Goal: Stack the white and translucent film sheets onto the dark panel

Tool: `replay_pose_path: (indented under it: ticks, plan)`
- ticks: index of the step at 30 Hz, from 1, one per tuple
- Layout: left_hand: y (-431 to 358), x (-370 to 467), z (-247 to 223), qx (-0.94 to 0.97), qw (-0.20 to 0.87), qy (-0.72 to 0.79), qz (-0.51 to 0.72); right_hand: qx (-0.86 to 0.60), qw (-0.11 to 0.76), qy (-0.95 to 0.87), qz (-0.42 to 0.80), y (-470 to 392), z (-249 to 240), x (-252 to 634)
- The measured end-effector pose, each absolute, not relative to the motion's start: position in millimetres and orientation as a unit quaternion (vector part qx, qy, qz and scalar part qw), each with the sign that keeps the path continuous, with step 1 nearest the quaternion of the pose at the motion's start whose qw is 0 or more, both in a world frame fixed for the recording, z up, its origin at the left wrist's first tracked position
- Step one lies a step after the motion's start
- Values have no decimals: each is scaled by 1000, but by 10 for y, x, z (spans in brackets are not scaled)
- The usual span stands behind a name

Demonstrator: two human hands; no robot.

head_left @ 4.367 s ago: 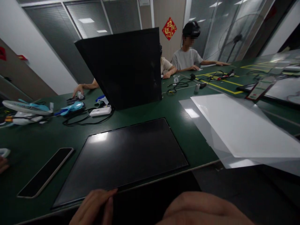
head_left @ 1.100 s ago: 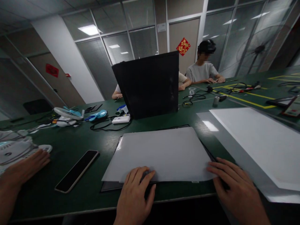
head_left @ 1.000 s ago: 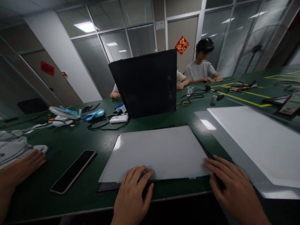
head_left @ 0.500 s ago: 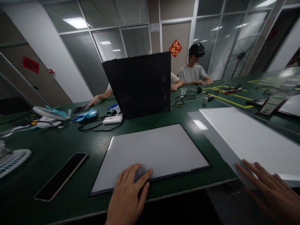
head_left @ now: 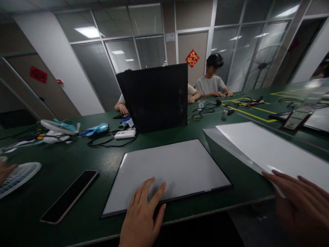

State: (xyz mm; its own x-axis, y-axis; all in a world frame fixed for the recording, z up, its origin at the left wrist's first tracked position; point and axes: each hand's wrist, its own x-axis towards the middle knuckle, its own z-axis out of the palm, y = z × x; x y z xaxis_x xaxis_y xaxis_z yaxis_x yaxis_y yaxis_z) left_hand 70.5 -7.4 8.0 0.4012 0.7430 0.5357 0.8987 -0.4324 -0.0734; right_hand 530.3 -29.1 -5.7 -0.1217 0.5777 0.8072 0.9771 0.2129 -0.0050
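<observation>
A white panel with a thin black frame (head_left: 177, 164) lies flat in front of me. My left hand (head_left: 142, 209) is over its near edge, fingers spread; I cannot tell whether the fingertips touch it. At the right, white sheets (head_left: 269, 147) lie on the table with a translucent film (head_left: 231, 147) along their left side. My right hand (head_left: 300, 199) is at their near corner, fingers long and close together with the sheet edge between fingers and thumb. The thumb is dark and partly hidden.
A phone (head_left: 70, 195) lies left of the panel. Behind it stand a black upright panel (head_left: 156, 99), a white adapter (head_left: 125, 133) and cables. Two people sit across the green table (head_left: 108, 161). Another person's hand (head_left: 6, 171) is by a white fan grille (head_left: 23, 175) at far left.
My right hand has drawn the near corner of the film and sheets up, and the film now bends. My left hand has hardly moved. A hand has appeared at the far left.
</observation>
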Motion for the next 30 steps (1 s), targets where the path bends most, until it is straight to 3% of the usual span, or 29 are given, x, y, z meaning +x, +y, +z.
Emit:
replay_pose_path:
  ticks: [5,9,18,30]
  plan:
    - [-88,692,18,-782,245,-509,-266,-351,336,-834,-263,-205,480,4209]
    - [-66,645,-15,-781,266,-493,-277,-242,282,-897,-238,-59,394,4008]
    - [-22,684,92,-842,208,-439,-234,-383,227,-874,-192,179,-170,4397]
    - [-100,747,127,-827,149,-467,-276,-440,250,-844,-180,76,-168,4548]
